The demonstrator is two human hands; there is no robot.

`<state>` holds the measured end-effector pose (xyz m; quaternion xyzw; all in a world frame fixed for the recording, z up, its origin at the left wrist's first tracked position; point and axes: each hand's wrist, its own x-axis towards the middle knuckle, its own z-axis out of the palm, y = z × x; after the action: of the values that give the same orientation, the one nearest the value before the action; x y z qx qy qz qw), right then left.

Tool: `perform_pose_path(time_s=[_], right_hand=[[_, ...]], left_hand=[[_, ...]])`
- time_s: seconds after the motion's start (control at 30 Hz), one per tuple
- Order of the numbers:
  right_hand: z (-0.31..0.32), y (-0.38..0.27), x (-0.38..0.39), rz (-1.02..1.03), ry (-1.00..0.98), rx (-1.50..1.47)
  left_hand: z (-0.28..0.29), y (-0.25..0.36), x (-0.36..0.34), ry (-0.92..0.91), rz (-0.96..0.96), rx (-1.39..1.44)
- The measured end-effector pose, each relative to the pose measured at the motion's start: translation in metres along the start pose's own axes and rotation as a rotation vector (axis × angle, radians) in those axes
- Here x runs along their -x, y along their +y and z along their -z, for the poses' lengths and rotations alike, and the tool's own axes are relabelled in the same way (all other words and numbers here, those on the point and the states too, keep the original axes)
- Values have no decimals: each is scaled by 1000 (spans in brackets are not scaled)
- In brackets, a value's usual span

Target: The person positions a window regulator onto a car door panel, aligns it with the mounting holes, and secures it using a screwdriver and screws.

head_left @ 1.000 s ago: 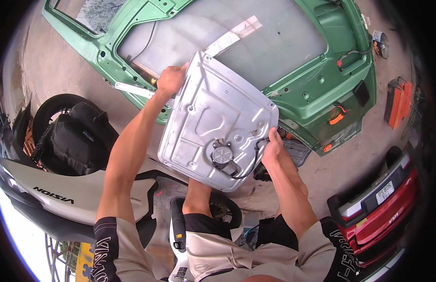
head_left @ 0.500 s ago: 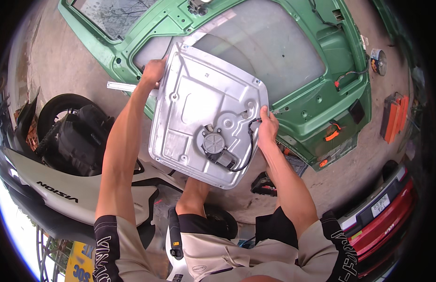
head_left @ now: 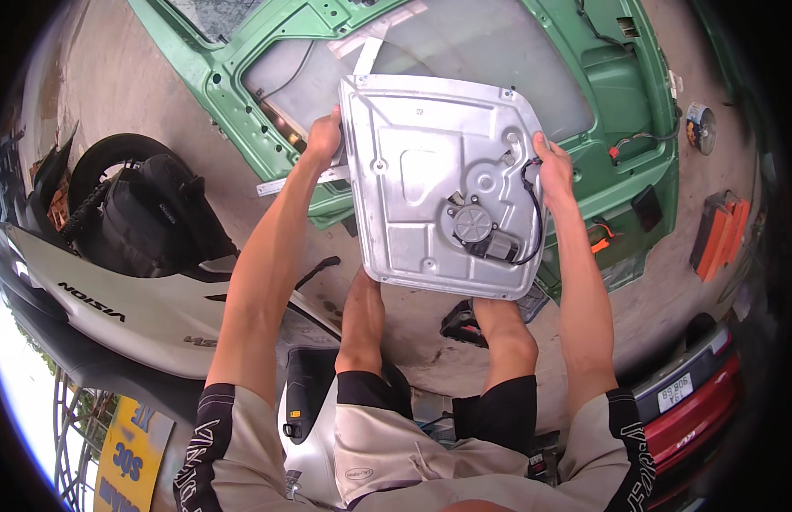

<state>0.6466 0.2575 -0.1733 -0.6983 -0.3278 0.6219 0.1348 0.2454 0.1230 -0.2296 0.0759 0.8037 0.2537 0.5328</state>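
Between my hands is a silver metal window regulator panel, held up in front of the green car door. My left hand is closed on its left edge, near the top corner. My right hand grips the right edge, thumb on the front face. A round motor with a black cable is fixed to the panel's lower right. Metal rails stick out behind the panel at the top and left. The fingers behind the panel are hidden.
A parked motorbike stands close on my left. To the right lie an orange toolbox and a round can. The rear of a red car is at lower right. A black tray sits on the floor by my feet.
The panel has shifted to the right in view and turned from a tilt to nearly level. Both hands have moved with it, keeping their hold.
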Motion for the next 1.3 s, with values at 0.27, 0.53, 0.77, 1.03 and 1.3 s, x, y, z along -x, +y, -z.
perform_pose_path(time_s=[0.27, 0.53, 0.77, 1.03, 1.3], right_hand=[[56, -81, -87, 25, -132, 248], [67, -86, -133, 41, -227, 373], [54, -85, -133, 105, -198, 520], [104, -50, -68, 486, 395, 521], [104, 86, 113, -120, 712, -146]], left_hand=[[-79, -5, 25, 28, 70, 433], [-105, -10, 29, 49, 35, 546], [-93, -26, 44, 379, -97, 224], [-171, -49, 201, 420, 177, 702], [-172, -89, 183, 114, 178, 757]])
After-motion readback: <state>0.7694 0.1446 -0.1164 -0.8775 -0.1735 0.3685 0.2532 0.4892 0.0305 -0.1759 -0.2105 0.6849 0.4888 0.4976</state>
